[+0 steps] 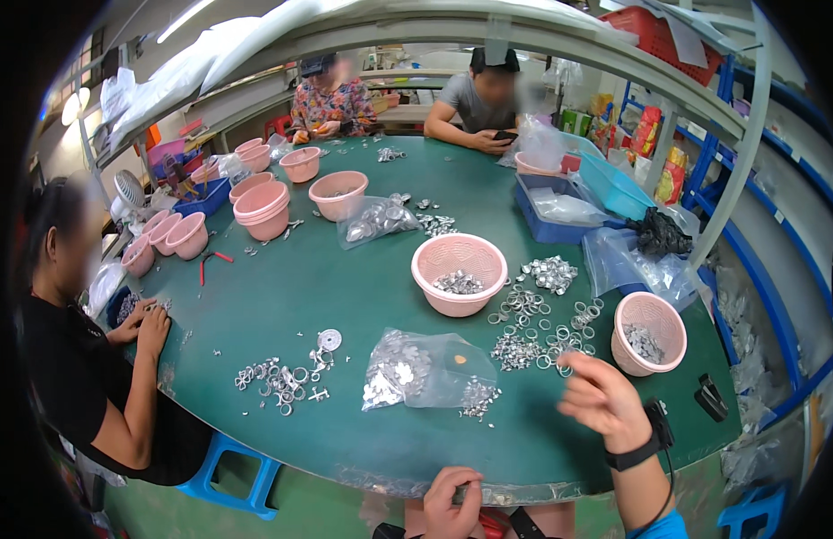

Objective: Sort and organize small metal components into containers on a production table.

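My left hand (453, 503) is at the near table edge, fingers curled closed; whatever they hold is hidden. Just below it a red object (493, 525) partly shows by my lap. My right hand (605, 400), slightly blurred, hovers over the table with loosely bent fingers apart and nothing visible in them. Beyond its fingertips lie silver metal rings (560, 346) and a pile of small metal parts (515, 351). A pink basket (673, 334) with metal pieces stands to its right. Left of it is a clear plastic bag (443, 364) of flat silver pieces.
A larger pink basket (460, 303) stands mid-table. Mixed metal parts (286, 382) lie to the left, and red pliers (202, 269) farther back. A black clip-like object (711, 397) sits at the right edge. Co-workers sit at the left (84, 359) and far side (479, 103).
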The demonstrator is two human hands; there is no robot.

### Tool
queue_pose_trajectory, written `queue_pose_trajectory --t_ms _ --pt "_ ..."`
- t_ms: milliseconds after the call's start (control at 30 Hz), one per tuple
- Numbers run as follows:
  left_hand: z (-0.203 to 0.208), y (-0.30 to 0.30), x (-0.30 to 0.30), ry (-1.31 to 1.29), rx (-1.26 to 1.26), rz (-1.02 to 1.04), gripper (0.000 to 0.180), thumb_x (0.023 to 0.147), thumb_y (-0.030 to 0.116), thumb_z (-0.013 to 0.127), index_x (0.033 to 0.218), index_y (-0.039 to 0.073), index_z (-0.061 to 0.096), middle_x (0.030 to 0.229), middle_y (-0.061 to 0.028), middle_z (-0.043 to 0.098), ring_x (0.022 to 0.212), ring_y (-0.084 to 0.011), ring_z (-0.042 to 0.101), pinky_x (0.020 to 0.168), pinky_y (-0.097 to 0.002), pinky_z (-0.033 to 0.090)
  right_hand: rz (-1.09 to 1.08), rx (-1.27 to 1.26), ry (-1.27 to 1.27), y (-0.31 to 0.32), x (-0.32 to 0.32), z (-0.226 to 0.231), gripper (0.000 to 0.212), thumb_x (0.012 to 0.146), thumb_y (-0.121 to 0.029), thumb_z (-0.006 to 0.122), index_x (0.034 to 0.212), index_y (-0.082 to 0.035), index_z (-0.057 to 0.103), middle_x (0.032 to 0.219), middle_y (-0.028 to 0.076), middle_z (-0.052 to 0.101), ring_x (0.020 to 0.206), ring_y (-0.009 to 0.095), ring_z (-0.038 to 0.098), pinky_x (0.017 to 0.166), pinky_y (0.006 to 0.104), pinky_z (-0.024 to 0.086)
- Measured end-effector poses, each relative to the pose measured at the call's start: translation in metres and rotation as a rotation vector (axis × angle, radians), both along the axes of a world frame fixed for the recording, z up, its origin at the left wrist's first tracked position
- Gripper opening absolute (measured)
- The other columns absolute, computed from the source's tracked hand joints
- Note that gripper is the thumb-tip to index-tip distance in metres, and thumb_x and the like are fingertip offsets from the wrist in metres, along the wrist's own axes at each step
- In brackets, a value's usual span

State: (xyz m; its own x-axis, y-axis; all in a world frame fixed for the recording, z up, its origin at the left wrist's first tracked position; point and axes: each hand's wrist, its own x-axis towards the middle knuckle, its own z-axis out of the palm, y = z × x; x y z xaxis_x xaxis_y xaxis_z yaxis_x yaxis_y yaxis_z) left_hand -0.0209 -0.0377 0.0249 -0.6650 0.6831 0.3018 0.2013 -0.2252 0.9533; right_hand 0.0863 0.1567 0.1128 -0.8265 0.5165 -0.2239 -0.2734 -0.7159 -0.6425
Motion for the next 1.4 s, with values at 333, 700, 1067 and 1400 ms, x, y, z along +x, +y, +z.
queue_pose_trajectory --t_ms 333,700,1067,1400 --pt "-0.026 0.005 0.000 0.175 -0.171 -0.096 0.022 0.079 -0.001 0.052 0.101 -0.001 0.048 0.086 -0.0090 0.054 0.075 -0.0136 0.052 0.068 -0.0240 0.042 -0.817 0.877 -0.948 -0.022 0.167 -0.073 0.017 0.082 -0.005 0.050 0.098 -0.003 0.047 0.052 -0.005 0.037 0.043 0.002 0.031 0.039 0.0193 0.026" --pt "0.028 0.062 -0.063 0.865 -0.256 0.455 0.049 0.074 0.022 0.057 0.115 -0.001 0.044 0.122 -0.0206 0.040 0.117 -0.0350 0.033 0.097 -0.0431 0.026 -0.973 1.185 -1.143 -0.040 0.175 -0.110 0.009 0.074 -0.004 0.058 0.082 -0.002 0.058 0.053 0.007 0.052 0.043 0.010 0.050 0.043 0.0226 0.039" --pt "0.041 0.117 -0.131 0.825 -0.324 0.125 0.025 0.087 0.015 0.042 0.085 -0.003 0.059 0.096 -0.0183 0.058 0.094 -0.0337 0.052 0.085 -0.0369 0.038 -0.982 1.149 -1.028 -0.044 0.179 -0.111 0.009 0.073 -0.006 0.060 0.082 -0.003 0.058 0.055 0.006 0.053 0.043 0.013 0.051 0.043 0.0238 0.040" --pt "0.057 0.078 -0.151 0.517 -0.243 0.132 0.031 0.090 0.020 0.040 0.084 -0.005 0.057 0.080 -0.0110 0.058 0.078 -0.0181 0.053 0.073 -0.0278 0.040 -0.801 0.831 -0.644 -0.027 0.199 -0.106 0.014 0.081 -0.012 0.054 0.092 -0.003 0.056 0.060 0.005 0.055 0.047 0.010 0.051 0.042 0.0208 0.039"
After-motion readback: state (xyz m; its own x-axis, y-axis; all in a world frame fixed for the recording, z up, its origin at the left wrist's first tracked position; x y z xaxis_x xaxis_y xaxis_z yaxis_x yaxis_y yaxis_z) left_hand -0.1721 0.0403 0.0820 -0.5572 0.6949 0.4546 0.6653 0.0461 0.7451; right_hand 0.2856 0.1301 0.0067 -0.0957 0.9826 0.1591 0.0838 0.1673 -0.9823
